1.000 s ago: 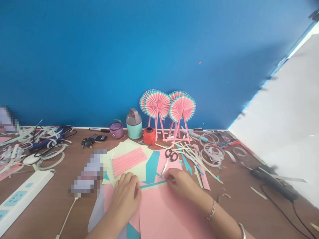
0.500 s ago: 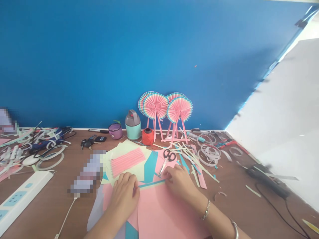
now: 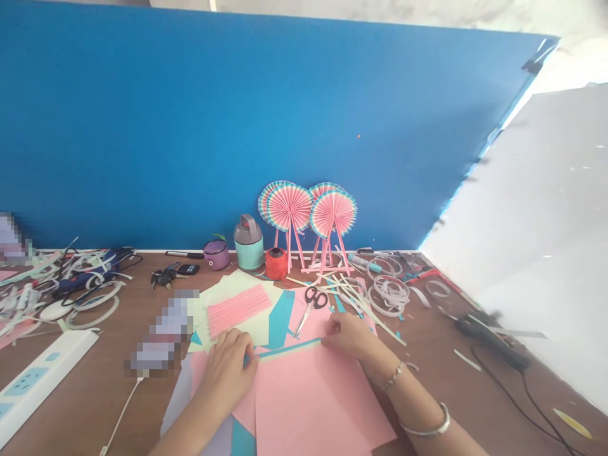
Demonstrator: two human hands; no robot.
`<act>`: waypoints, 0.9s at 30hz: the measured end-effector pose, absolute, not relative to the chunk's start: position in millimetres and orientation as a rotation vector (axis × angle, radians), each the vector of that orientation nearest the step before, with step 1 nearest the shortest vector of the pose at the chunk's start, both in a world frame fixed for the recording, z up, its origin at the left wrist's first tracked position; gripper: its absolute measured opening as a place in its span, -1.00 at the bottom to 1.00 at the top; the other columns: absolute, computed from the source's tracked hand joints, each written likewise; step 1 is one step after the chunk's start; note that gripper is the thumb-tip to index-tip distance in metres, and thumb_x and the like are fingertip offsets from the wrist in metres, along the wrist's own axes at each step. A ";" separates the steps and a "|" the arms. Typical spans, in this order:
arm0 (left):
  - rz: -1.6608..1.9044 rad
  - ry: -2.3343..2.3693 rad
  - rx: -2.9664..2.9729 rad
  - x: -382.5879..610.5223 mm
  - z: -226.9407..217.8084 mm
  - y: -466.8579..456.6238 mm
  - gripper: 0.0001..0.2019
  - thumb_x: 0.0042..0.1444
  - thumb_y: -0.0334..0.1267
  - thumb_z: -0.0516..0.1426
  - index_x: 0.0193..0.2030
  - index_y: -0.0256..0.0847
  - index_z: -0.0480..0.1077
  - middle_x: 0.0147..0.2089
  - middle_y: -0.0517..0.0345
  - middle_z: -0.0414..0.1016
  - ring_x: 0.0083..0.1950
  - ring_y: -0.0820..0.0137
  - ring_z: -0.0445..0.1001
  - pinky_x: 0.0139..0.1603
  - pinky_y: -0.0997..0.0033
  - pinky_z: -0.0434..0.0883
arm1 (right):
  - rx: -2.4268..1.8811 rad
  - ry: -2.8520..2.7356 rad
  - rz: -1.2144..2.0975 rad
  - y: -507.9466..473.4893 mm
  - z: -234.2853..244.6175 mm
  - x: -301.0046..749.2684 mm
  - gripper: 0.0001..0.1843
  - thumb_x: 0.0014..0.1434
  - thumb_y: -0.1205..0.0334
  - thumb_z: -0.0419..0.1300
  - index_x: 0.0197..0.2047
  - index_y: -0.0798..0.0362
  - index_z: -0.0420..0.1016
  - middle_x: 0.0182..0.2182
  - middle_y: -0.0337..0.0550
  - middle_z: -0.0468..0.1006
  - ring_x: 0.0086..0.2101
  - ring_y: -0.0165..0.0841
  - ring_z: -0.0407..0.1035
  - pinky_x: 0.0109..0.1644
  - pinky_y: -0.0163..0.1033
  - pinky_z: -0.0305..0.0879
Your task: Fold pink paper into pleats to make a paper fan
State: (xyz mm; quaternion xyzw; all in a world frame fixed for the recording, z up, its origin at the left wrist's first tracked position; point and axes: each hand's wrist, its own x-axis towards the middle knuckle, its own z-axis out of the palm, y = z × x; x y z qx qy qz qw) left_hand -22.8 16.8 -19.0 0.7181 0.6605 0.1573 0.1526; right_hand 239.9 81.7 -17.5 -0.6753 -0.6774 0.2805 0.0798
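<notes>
Four fans (image 3: 289, 208), one pair of scissors (image 3: 312, 307)

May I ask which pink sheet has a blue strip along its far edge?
The front sheet, with the right hand at its corner; the one under the scissors shows none.

Looks forward and down from head height, across the table (image 3: 111, 361) and square on to the blue panel (image 3: 190, 126) along the far side. Sits close behind and above the left hand (image 3: 228, 364) and right hand (image 3: 346, 339), both in the near middle. Reaches wide, from power strip (image 3: 42, 386) at left to white panel (image 3: 536, 190) at right.
</notes>
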 end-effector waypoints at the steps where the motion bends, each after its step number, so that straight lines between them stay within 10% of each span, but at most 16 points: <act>1: 0.445 1.897 2.049 -23.0 -18.0 17.4 -0.91 -0.01 -0.40 -0.01 -0.47 -0.13 0.16 -0.29 0.12 0.35 -0.14 0.22 0.32 -0.17 0.24 0.26 | -2.008 -2.030 0.868 83.1 -18.3 243.1 -0.91 -0.20 0.32 0.25 -0.50 0.05 0.45 -0.48 -0.24 0.50 -0.41 -0.36 0.34 -0.40 -0.34 0.05; 20: 0.434 1.653 2.151 -10.6 18.5 6.2 -0.73 0.07 -0.48 -0.09 -0.27 -0.13 0.38 -0.18 0.09 0.45 -0.06 0.26 0.38 -0.04 0.20 0.34 | -1.727 -2.221 0.804 75.6 -6.5 237.4 -0.88 -0.20 0.43 0.18 -0.50 0.08 0.49 -0.41 -0.16 0.49 -0.30 -0.31 0.32 -0.29 -0.30 0.15; 27: 0.330 1.178 2.468 41.5 -8.8 0.2 -0.59 0.22 -0.41 -0.13 0.15 -0.15 0.28 0.25 0.01 0.28 0.27 0.29 0.20 0.24 0.18 0.22 | -1.536 -2.249 0.831 76.0 -15.5 241.0 -0.74 -0.20 0.49 0.14 -0.38 0.08 0.51 -0.40 -0.19 0.53 -0.30 -0.33 0.34 -0.26 -0.31 0.20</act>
